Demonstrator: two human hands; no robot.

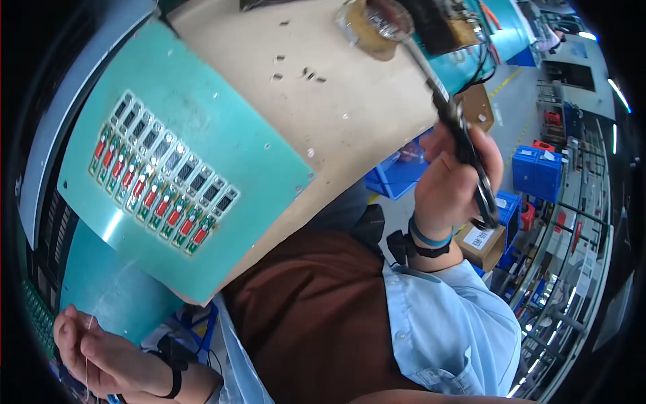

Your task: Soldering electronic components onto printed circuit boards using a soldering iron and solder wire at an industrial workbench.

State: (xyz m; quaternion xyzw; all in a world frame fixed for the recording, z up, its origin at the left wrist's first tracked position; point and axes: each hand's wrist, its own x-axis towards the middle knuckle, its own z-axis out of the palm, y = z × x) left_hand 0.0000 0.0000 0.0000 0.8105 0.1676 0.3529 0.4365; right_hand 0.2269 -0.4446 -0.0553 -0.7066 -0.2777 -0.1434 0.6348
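Observation:
My right hand [452,176] is closed around the black handle of a soldering iron [463,140]. Its metal shaft points up and left, and its tip end reaches a round, amber-stained dish [367,46] with a shiny lump inside; whether they touch is hard to tell. At the lower left, my left hand [108,357] pinches a thin pale wire [91,316], which looks like solder wire. Between the hands lies a green sheet [249,128], tilted in view. On it sits a row of small circuit boards [149,199] with red parts, each beside a metal-framed dark slot piece.
Several tiny dark parts [309,75] lie scattered on the tan board [356,101] under the sheet. A dark device with cables [447,30] stands beside the dish. To the right, blue bins [536,170], a cardboard box [482,244] and metal racks [575,242] stand off the bench.

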